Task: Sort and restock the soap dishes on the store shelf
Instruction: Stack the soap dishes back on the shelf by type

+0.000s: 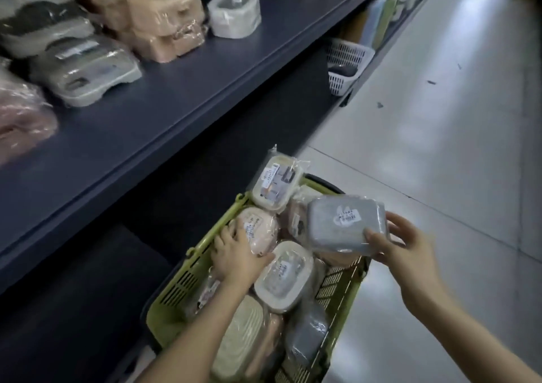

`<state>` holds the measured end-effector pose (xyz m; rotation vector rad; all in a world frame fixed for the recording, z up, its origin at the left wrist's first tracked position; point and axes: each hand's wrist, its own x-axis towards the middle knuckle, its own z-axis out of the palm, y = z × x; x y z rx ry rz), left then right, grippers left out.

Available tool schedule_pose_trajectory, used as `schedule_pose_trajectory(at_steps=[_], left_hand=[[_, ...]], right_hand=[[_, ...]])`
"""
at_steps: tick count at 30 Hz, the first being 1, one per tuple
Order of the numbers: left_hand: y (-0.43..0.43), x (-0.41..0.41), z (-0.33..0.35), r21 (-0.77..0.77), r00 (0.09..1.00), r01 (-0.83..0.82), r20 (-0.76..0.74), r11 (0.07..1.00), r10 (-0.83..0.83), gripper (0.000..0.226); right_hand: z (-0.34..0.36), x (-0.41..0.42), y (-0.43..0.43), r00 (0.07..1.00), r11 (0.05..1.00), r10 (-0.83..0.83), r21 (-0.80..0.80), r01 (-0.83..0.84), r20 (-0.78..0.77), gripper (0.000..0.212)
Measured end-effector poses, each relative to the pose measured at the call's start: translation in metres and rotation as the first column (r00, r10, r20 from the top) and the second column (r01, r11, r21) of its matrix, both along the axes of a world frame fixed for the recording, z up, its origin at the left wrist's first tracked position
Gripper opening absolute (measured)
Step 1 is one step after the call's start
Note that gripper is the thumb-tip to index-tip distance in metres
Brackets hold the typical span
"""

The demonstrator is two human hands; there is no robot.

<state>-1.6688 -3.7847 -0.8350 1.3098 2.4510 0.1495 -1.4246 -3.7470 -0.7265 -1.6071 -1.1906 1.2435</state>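
Beside the dark shelf (181,89), left hand (234,256) clutches a pink soap dish (261,230) in the green basket (181,283); right hand (410,250) grasps a grey soap dish (343,224).

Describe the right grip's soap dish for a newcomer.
Find the lime-green plastic basket below the dark shelf. Over its right side, the right grip holds a grey rectangular wrapped soap dish. It alone is lifted clear, grey beside cream and pink neighbours.
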Motion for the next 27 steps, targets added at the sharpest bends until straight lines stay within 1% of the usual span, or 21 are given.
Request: schedule_pose_trajectory(at_steps=[2,4,6,9,11,14,17,22,25,27], left_hand=[[0.001,0.003,-0.003,0.016,1.000,-0.021,-0.015,1.000,0.021,0.115],[0.002,0.002,-0.004,0.065,0.999,-0.042,0.028,0.997,0.040,0.110],[0.001,0.000,0.001,0.075,0.996,-0.058,0.065,0.996,0.053,0.105],[-0.005,0.000,0.024,0.060,0.995,-0.075,0.072,0.995,0.071,0.103],[-0.012,0.001,0.052,0.031,0.995,-0.074,0.072,0.997,0.071,0.102],[-0.024,0.005,0.112,-0.008,0.991,-0.083,0.107,0.997,0.083,0.101],[-0.030,0.015,0.193,-0.021,0.980,-0.079,0.181,0.997,0.082,0.099],[-0.026,0.037,0.339,0.011,0.981,-0.047,0.189,0.999,0.045,0.099],[-0.021,0.052,0.414,0.075,0.984,-0.094,0.161,0.993,0.081,0.098],[-0.017,0.061,0.450,0.123,0.981,-0.132,0.160,0.984,0.112,0.100]], right_hand=[[-0.005,0.000,0.002,1.000,1.000,0.019,-0.020,-0.019,0.002,0.047],[-0.007,-0.002,0.003,0.999,0.998,0.040,-0.043,-0.040,0.000,0.049],[-0.006,-0.003,0.001,0.999,0.997,0.045,-0.063,-0.045,-0.001,0.051],[0.002,0.000,-0.009,0.999,0.994,0.022,-0.106,-0.026,-0.043,0.048],[0.017,0.002,-0.018,0.998,0.990,-0.008,-0.140,-0.002,-0.069,0.044],[0.057,0.004,-0.030,0.995,0.979,-0.042,-0.202,0.023,-0.089,0.043],[0.124,0.010,-0.028,0.992,0.974,-0.057,-0.222,0.031,-0.110,0.044],[0.253,0.028,-0.008,0.993,0.973,-0.038,-0.229,0.011,-0.113,0.048],[0.322,0.041,0.010,0.992,0.977,0.012,-0.210,-0.038,-0.122,0.049],[0.359,0.047,0.024,0.991,0.978,0.047,-0.195,-0.070,-0.123,0.048]])
